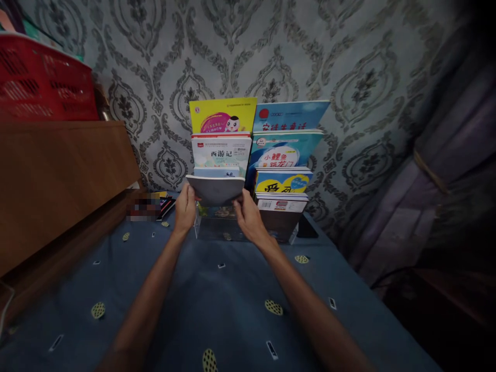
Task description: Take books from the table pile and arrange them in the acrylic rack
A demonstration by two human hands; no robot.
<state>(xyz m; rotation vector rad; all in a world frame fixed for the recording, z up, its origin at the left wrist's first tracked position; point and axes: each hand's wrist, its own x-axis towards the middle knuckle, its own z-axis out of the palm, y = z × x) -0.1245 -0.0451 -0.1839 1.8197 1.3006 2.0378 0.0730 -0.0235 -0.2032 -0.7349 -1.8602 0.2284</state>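
Note:
A thin grey-covered book (pixel 215 190) is gripped at its left edge by my left hand (pixel 185 209) and at its right edge by my right hand (pixel 249 214). It tilts at the front left of a clear book rack (pixel 217 229), whose lower part shows beneath it. Behind it stand a white book (pixel 220 153) and a yellow book (pixel 222 116). In the right column are a blue book (pixel 290 116), a teal book (pixel 289 150), a yellow-and-blue book (pixel 282 182) and a dark-covered book (pixel 279 219) in front.
Dark blue patterned cloth (pixel 217 289) covers the surface under the rack. On the left are a wooden cabinet (pixel 62 186) with a red basket (pixel 46 77) on top, and several items (pixel 149 206) lying beside it. A tied curtain (pixel 411 206) hangs at the right, before patterned wallpaper.

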